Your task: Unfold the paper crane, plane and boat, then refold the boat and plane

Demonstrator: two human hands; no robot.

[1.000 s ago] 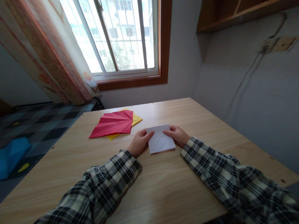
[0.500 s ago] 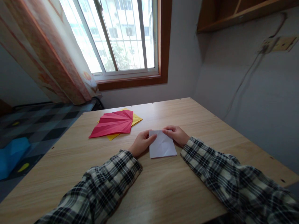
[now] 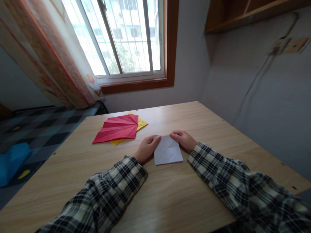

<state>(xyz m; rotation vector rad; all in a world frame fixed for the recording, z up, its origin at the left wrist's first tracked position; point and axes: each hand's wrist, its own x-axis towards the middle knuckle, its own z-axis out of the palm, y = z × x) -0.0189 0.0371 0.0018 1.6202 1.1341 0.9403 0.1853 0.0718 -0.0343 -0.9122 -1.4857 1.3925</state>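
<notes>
Between my hands is a folded square of white paper [image 3: 168, 151], with faint creases across its face and layered edges at the near side. My left hand [image 3: 147, 148] grips its far left corner, thumb on top and fingers underneath. At the far right corner my right hand [image 3: 183, 139] pinches the paper the same way. The fingers below the sheet are mostly hidden. Beyond my left hand lies a creased red paper [image 3: 119, 127] on top of a yellow paper [image 3: 143, 124].
The wooden table [image 3: 194, 194] has small dark holes along its edges. Left of it, a blue paper piece [image 3: 14, 158] rests on a checked cloth [image 3: 48, 129]. A window, a curtain [image 3: 60, 55] and a wall socket [image 3: 293, 45] with a cable stand around.
The white paper has shifted slightly left and turned a little. My left thumb has slid outward toward the paper's corner. The red and yellow papers have stayed put.
</notes>
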